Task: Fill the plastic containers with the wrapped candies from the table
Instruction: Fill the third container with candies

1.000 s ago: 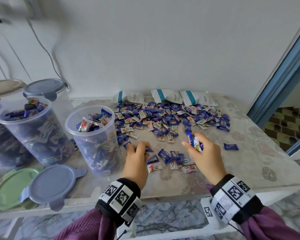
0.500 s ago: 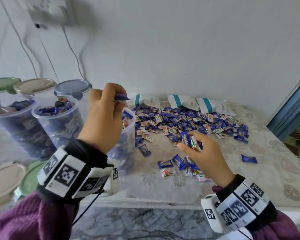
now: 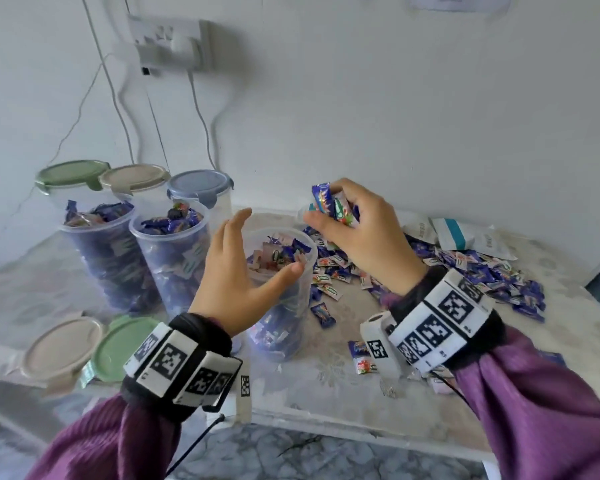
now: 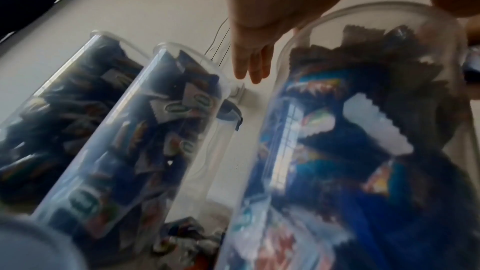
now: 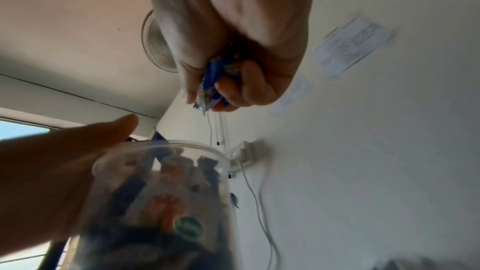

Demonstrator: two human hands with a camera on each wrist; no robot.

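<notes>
Cluttered table [image 3: 378, 386], and the right hand [image 3: 364, 233] grips a candy bunch [image 3: 333, 206] over the nearly full container [image 3: 284, 292]; left hand [image 3: 239, 275] hovers spread, so overflow spills look likely.

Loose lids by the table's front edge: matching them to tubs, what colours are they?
One beige lid and one green lid, clearest in the head view.

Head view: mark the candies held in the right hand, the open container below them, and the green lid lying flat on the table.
held candies [image 3: 333, 204], head view, on the wrappers above the fingers.
open container [image 3: 300, 299], head view, on its clear side wall.
green lid [image 3: 118, 344], head view, on its flat top.
</notes>
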